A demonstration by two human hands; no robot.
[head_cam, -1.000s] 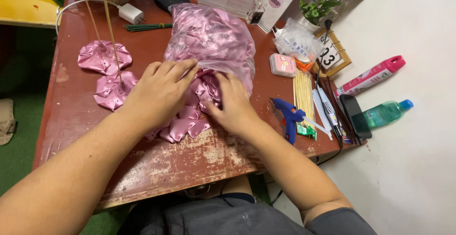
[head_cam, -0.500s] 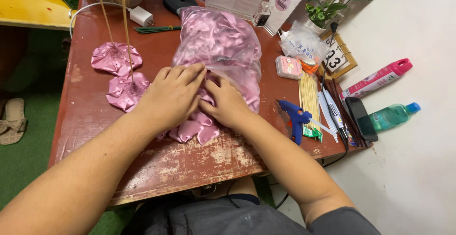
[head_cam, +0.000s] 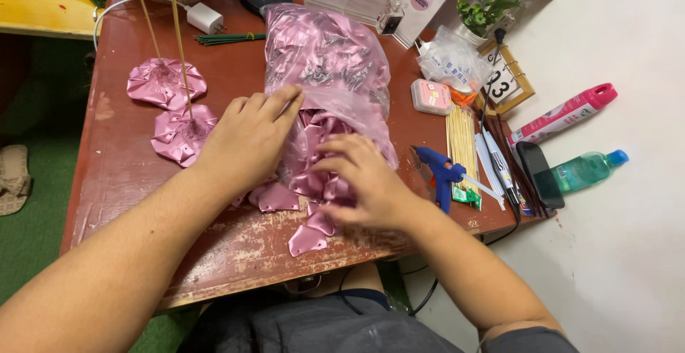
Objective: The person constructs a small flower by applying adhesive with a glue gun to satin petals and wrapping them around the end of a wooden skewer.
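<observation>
fingers of left hand (head_cam: 246,139) flat on plastic bag (head_cam: 325,68), right hand (head_cam: 360,182) fingers curled loosely over pink satin petals (head_cam: 307,189)

Blue glue gun (head_cam: 439,175) lay right of centre on the worn red table (head_cam: 121,160), beside wooden skewers (head_cam: 460,139). Green bottle (head_cam: 586,170), pink spray can (head_cam: 564,113), phone (head_cam: 539,174) sat off the right edge. White charger (head_cam: 205,18) at back.

Glossy pink satin petals (head_cam: 308,182), clear plastic bag (head_cam: 325,60), worn wooden table (head_cam: 235,246).

Left hand (head_cam: 246,139) and right hand (head_cam: 360,182) rest on pink satin petals (head_cam: 307,207) spilling from a clear bag (head_cam: 325,60).
</observation>
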